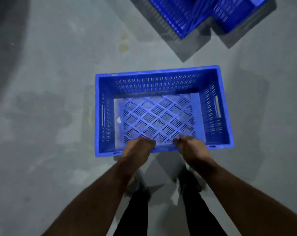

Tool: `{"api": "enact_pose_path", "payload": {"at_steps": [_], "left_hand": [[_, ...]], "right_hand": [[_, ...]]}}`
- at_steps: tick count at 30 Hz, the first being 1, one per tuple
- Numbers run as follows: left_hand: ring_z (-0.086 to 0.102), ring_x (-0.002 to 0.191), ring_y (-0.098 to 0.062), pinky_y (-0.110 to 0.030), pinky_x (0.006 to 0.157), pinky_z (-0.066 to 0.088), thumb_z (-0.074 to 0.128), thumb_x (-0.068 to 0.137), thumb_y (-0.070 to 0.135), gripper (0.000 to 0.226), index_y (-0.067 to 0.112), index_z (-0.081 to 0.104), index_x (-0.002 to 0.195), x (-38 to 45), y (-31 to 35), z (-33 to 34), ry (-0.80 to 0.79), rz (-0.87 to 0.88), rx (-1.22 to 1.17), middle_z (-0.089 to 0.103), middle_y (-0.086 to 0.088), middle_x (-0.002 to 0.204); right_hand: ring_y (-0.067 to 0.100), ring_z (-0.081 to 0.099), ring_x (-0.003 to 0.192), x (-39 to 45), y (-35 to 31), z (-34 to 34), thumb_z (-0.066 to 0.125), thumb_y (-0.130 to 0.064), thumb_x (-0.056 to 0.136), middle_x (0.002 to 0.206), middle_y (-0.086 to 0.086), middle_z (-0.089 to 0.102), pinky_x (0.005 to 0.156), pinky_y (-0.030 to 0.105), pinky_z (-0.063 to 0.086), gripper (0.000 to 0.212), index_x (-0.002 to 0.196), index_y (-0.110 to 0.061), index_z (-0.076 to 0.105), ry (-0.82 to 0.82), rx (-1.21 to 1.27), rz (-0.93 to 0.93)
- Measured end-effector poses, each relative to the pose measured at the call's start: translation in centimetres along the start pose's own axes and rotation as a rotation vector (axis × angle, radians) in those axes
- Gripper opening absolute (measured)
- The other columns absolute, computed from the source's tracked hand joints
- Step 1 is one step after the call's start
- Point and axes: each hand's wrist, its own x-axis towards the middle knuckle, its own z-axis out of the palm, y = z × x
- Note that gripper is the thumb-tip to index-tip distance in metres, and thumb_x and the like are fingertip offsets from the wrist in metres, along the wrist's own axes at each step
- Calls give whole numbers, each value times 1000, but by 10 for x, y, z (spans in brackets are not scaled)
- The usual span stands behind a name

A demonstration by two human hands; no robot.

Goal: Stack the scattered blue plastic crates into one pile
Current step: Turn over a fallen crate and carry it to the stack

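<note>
Nearest the camera, two bare forearms reach forward and down, above dark trouser legs and blurred shoes on the grey concrete floor (50,99). The left hand (137,148) and the right hand (191,145) both grip the near long rim of an open rectangular blue plastic crate with slotted walls and a diamond-lattice bottom (161,114). The two hands sit close together near the middle of that rim, knuckles up, with the fingers (181,138) curled over the edge into the crate's inside, so both are closed around the rim. The crate is level, mouth up, just ahead of the feet; whether it rests on the floor or is lifted off it cannot be told. A slot handle shows in each of its short walls.

Beyond the crate's far right corner, well apart from it, two more blue plastic crates (178,16) stand side by side at the top edge of the view, turned at an angle to the held crate and cut off by the frame, casting dark shadows on the floor toward it. A pair of brownish stains (124,46) marks the floor beyond the crate's far rim.
</note>
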Motion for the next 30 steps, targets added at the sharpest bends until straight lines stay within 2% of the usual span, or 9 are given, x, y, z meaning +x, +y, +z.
{"api": "enact_pose_path", "payload": {"at_steps": [4,9,12,14,17,21,23,27,30], "left_hand": [[67,65,-21,-26,44,44,79,52,21,31,24,64,79,-1,6,47,-20,41,83,64,2,71],[65,97,-28,-36,73,53,59,83,46,29,24,65,101,-24,-12,29,44,-236,-172,68,-2,102],[57,112,-36,-42,92,48,67,87,37,41,18,62,123,-37,-40,4,326,-517,-308,65,-12,118],[53,117,-40,-46,98,45,70,85,34,56,11,53,133,-35,-67,-9,457,-749,-404,60,-18,125],[57,119,-38,-45,104,45,67,83,49,71,11,46,140,-13,-99,-25,380,-1049,-881,58,-17,133],[70,86,-32,-52,87,57,65,68,64,75,11,58,120,11,-133,-9,378,-1052,-1353,70,-17,110],[68,72,-26,-49,82,57,58,84,61,53,14,66,105,12,-130,-14,408,-992,-1464,71,-14,96],[62,52,-11,-19,53,53,27,103,57,56,16,62,87,-7,-122,-21,443,-918,-1562,64,-2,68],[57,65,-20,-32,68,48,21,96,71,71,13,63,92,-41,-116,-40,380,-926,-1568,60,-7,78]], "right_hand": [[31,68,84,-2,7,41,11,-43,97,98,5,64,56,35,49,56,102,-21,62,-133,24,-9],[31,54,123,-22,29,14,53,-24,94,135,7,58,95,38,46,40,134,-22,57,-305,123,62],[41,53,120,-24,67,-4,62,-26,75,136,19,55,95,49,47,61,133,-9,55,42,134,266],[47,47,119,-16,93,-11,60,-30,84,139,28,48,100,51,40,62,136,1,48,238,158,494],[48,40,131,8,122,-18,67,-37,90,145,32,40,110,51,32,77,145,7,34,291,429,760],[38,65,101,41,151,-6,62,-77,71,119,20,66,94,55,51,89,126,-8,57,157,1020,928],[34,64,80,46,167,10,65,-91,53,96,19,68,78,52,55,100,104,-5,64,168,1154,877],[34,56,71,30,166,-2,60,-94,48,84,21,60,71,55,52,112,101,5,65,220,1259,830],[31,50,71,-2,151,-25,60,-94,52,84,17,57,64,45,44,95,97,-10,66,206,1385,814]]}}
